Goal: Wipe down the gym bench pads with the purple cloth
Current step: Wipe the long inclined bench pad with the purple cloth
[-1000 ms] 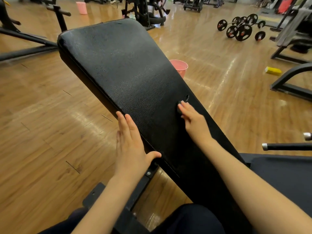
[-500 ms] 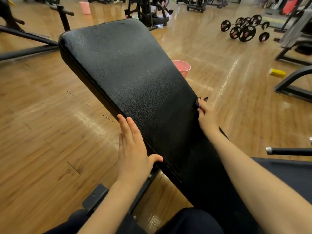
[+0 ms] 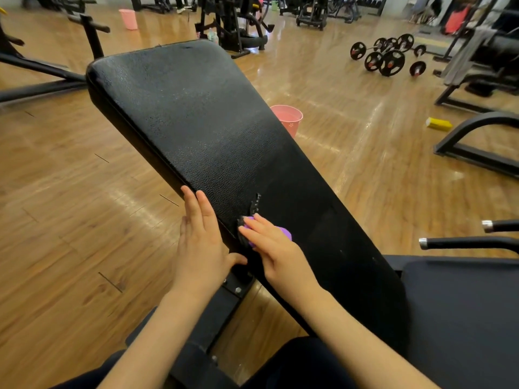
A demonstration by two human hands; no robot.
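A long black bench pad (image 3: 191, 119) slants away from me across the middle of the view. My right hand (image 3: 276, 247) lies flat on its lower left part with straight fingers, pressing a small purple cloth (image 3: 283, 232) onto the pad; most of the cloth is hidden under the hand. My left hand (image 3: 200, 242) rests on the pad's left edge close beside it, fingers straight and thumb spread toward the pad. A second dark pad (image 3: 463, 313) lies at the lower right.
A pink bucket (image 3: 290, 117) stands on the wooden floor right of the pad, another pink bucket (image 3: 128, 18) far back. Barbells with weight plates (image 3: 389, 56) lie on the floor at the back right. Black handles (image 3: 463, 242) jut in at the right. Machine frames (image 3: 477, 153) stand around.
My right hand has slid from the pad's right edge down and left across the pad to beside my left hand, with the purple cloth now showing under it. My left hand stayed put.
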